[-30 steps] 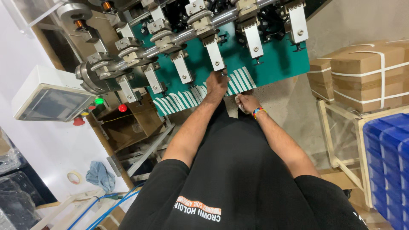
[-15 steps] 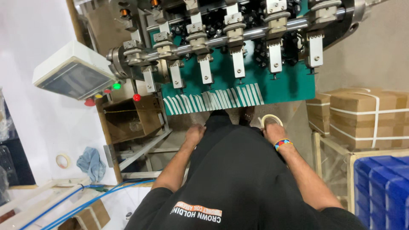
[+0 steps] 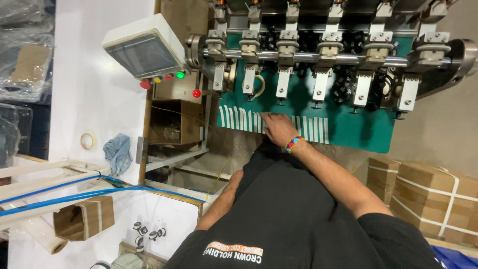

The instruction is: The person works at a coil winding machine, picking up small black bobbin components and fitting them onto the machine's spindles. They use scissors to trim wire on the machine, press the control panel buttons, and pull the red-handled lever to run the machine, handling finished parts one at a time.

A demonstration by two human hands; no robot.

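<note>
White strips (image 3: pixel 239 119) lie side by side in a row on the green machine bed (image 3: pixel 358 134), under the line of metal clamp heads (image 3: pixel 318 84). The right hand (image 3: pixel 279 130) rests flat on the row at about six o'clock of the bed, fingers extended and close together, pressing rather than pinching. The strips look thin, light and flexible, possibly paper or plastic; the view is too coarse to say. They would slide easily, so a fingertip lift at a free end seems best. The left hand is hidden below the forearm (image 3: pixel 221 201), so its fingers cannot be told. A control box (image 3: pixel 144 50) sits at ten o'clock.
</note>
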